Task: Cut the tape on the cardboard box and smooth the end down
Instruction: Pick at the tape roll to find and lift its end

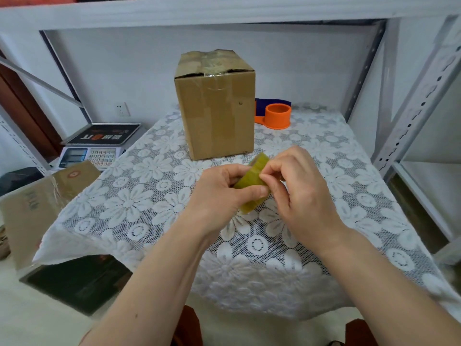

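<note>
While the left hand [219, 193] grips a yellowish, translucent roll of tape [252, 182] above the tabletop [154, 196], its curled fingers [259, 191] wrapped round the rim, the right hand [296, 186] pinches at the roll's outer face with thumb and forefinger. Behind it stands the upright cardboard box [217, 108], plain brown, its top flaps sealed with glossy clear tape. White floral lace covers the tabletop. An orange plastic tape dispenser [277, 116] sits just beside the box. A weighing scale [99, 146] with keypad lies left; its platform's writing is unreadable.
</note>
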Demonstrator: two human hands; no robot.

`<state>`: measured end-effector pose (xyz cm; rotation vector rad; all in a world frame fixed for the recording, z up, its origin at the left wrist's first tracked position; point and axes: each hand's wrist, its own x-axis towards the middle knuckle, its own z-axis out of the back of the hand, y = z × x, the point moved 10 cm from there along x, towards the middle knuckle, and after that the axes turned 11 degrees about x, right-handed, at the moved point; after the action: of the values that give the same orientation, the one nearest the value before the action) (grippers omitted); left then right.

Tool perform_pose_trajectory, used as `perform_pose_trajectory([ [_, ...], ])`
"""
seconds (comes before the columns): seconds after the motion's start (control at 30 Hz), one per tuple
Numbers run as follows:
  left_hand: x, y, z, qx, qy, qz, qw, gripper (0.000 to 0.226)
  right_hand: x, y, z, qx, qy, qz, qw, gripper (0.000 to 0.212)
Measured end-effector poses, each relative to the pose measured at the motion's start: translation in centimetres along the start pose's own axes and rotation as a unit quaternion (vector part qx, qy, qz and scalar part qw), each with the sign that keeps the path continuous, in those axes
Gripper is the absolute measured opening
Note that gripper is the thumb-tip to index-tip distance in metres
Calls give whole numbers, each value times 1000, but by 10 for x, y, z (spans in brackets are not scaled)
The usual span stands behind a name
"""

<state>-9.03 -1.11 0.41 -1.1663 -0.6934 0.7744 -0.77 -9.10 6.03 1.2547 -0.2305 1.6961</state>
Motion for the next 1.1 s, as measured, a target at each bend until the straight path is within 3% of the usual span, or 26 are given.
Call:
perform_pose_trajectory([
  [0.13, 1, -1, -7, -52, 2, -6, 999, 15, -3, 5, 11, -67, -52, 31, 996, 12],
  [0.23, 5, 2, -11, -122, 13, 17, 992, 33, -4, 16, 19, -99, -80, 74, 989, 12],
  [0.37, 5, 13, -9, -169, -15, 58, 984, 24, -6, 23, 14, -92, -78, 101, 988, 14],
  [0.63, 7, 17, -12, -354, -45, 80, 931, 20, -3, 3, 29, -6, -125, -51, 991, 8],
  [0.8, 10, 10, -17, -413, -36, 45, 909, 46, -3, 1, 25, -36, -122, -97, 987, 13],
  [0.97, 11, 8, -21, -486, -36, 57, 871, 18, -5, -4, 12, -25, -104, -138, 985, 20],
  [1.1, 14, 13, -21, -526, -35, 66, 847, 39, -7, -5, 2, 17, -92, -169, 981, 25],
])
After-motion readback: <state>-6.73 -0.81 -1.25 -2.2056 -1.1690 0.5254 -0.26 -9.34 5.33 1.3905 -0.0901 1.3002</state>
